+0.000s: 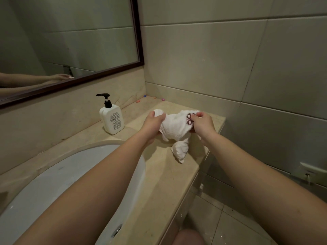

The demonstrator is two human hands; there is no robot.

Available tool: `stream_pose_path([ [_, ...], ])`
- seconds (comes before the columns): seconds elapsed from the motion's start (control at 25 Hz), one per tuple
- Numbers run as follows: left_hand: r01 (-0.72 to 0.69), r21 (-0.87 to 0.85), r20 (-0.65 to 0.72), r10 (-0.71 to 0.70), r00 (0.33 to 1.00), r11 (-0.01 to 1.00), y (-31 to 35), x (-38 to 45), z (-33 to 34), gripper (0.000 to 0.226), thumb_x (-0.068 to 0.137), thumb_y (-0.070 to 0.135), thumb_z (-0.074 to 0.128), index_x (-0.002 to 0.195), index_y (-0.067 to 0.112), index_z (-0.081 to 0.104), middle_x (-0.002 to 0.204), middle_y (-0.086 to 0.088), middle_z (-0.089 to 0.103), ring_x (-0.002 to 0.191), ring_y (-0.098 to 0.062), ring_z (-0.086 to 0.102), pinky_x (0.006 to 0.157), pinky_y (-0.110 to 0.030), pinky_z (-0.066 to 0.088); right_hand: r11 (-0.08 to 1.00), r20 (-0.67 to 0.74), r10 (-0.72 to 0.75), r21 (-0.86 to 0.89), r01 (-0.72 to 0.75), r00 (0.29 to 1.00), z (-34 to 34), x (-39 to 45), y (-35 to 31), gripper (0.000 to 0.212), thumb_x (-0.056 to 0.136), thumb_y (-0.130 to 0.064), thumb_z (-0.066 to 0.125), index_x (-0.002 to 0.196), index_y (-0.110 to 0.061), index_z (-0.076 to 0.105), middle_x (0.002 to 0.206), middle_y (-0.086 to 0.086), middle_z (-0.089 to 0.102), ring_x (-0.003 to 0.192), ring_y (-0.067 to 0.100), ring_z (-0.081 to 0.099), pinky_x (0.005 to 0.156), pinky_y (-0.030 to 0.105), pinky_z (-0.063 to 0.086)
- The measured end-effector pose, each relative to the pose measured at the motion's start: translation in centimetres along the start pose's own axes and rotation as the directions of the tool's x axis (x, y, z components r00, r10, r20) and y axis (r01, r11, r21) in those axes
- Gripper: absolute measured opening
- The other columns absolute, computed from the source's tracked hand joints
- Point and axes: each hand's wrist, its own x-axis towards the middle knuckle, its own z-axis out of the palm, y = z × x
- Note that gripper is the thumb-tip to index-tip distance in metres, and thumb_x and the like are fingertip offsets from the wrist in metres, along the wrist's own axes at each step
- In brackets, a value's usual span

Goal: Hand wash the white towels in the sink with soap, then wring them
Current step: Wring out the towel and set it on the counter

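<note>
The beige marble counter [164, 177] runs along the tiled wall, with the white oval sink [53, 183] set into it at the left and a dark-framed mirror [138, 32] above. Over the counter's far right end, just past the sink, hangs the white towel with a red embroidered emblem [175, 128] — bunched between 2 hands, its lower tail touching the stone. The left hand [153, 122] grips 1 end; the right hand [202, 123] pinches the other beside the emblem. A white pump soap bottle with a black nozzle [112, 119] stands left of them.
</note>
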Motion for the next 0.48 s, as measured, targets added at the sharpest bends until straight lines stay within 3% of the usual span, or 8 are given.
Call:
stream_pose_path([
  [0.04,0.016,0.005,0.048,-0.016,0.999,1.0,0.4,-0.8,0.1,0.044,0.097,0.026,0.061,0.135,0.024,0.037,0.128,-0.01,0.061,0.112,-0.034,0.065,0.093,-0.051,0.055,1.0,0.019,-0.009,0.017,0.008,1.0,-0.1,-0.4,-0.4,0.008,0.101,-0.022,0.055,0.105,-0.015,0.055,0.103,0.012,0.064,0.083,0.026,0.06,0.066,0.039,0.057],
  [0.08,0.03,0.02,0.081,-0.032,0.996,0.999,0.6,-1.2,0.1,0.042,0.1,0.016,0.058,0.13,0.031,0.033,0.119,-0.009,0.061,0.106,-0.035,0.066,0.089,-0.052,0.055,0.999,0.027,-0.036,0.011,0.035,0.999,-0.2,-0.5,-0.6,0.008,0.101,-0.023,0.055,0.104,-0.016,0.055,0.103,0.012,0.065,0.082,0.025,0.059,0.061,0.036,0.053],
  [0.16,0.025,-0.006,0.087,-0.025,0.996,1.0,0.5,-1.1,-0.2,0.046,0.1,0.011,0.057,0.131,0.034,0.031,0.114,-0.007,0.061,0.11,-0.037,0.066,0.096,-0.055,0.053,0.997,0.018,-0.076,0.015,0.076,0.997,-0.5,-0.8,-1.0,0.008,0.099,-0.024,0.057,0.096,-0.017,0.057,0.103,0.014,0.067,0.082,0.025,0.058,0.066,0.036,0.048],
  [0.24,0.019,-0.011,0.049,-0.019,0.999,1.0,0.5,-1.1,-0.8,0.036,0.101,0.012,0.059,0.128,0.024,0.039,0.11,-0.007,0.063,0.109,-0.034,0.066,0.097,-0.052,0.053,0.995,0.011,-0.024,0.1,0.023,1.0,-0.7,-1.1,-1.0,0.011,0.099,-0.022,0.056,0.088,-0.018,0.054,0.096,0.012,0.065,0.08,0.024,0.058,0.068,0.037,0.049],
  [0.32,0.075,0.009,0.032,-0.075,0.997,0.997,0.1,-1.4,-1.4,0.031,0.1,0.011,0.061,0.128,0.007,0.048,0.106,-0.011,0.066,0.094,-0.028,0.067,0.081,-0.04,0.058,0.982,0.02,0.061,0.176,-0.064,0.998,-1.0,-1.7,-0.5,0.014,0.1,-0.02,0.055,0.086,-0.019,0.051,0.085,0.007,0.061,0.07,0.022,0.056,0.059,0.034,0.048],
  [0.4,0.119,-0.041,0.051,-0.117,0.992,0.992,-0.2,-2.0,-1.7,0.021,0.101,0.008,0.059,0.12,0.002,0.054,0.096,-0.012,0.067,0.078,-0.021,0.066,0.062,-0.029,0.058,0.956,0.053,0.119,0.265,-0.129,0.991,-1.2,-2.3,-0.4,0.013,0.098,-0.017,0.058,0.087,-0.018,0.053,0.081,0.007,0.061,0.066,0.02,0.056,0.057,0.032,0.047],
  [0.48,0.141,-0.131,0.095,-0.129,0.987,0.981,0.1,-2.6,-2.1,0.012,0.103,0.007,0.056,0.112,0.0,0.058,0.089,-0.011,0.067,0.073,-0.018,0.066,0.054,-0.023,0.058,0.902,0.068,0.147,0.4,-0.162,0.987,-1.7,-3.0,-1.2,0.015,0.096,-0.012,0.063,0.085,-0.016,0.055,0.078,0.006,0.063,0.065,0.018,0.059,0.058,0.03,0.05],
])
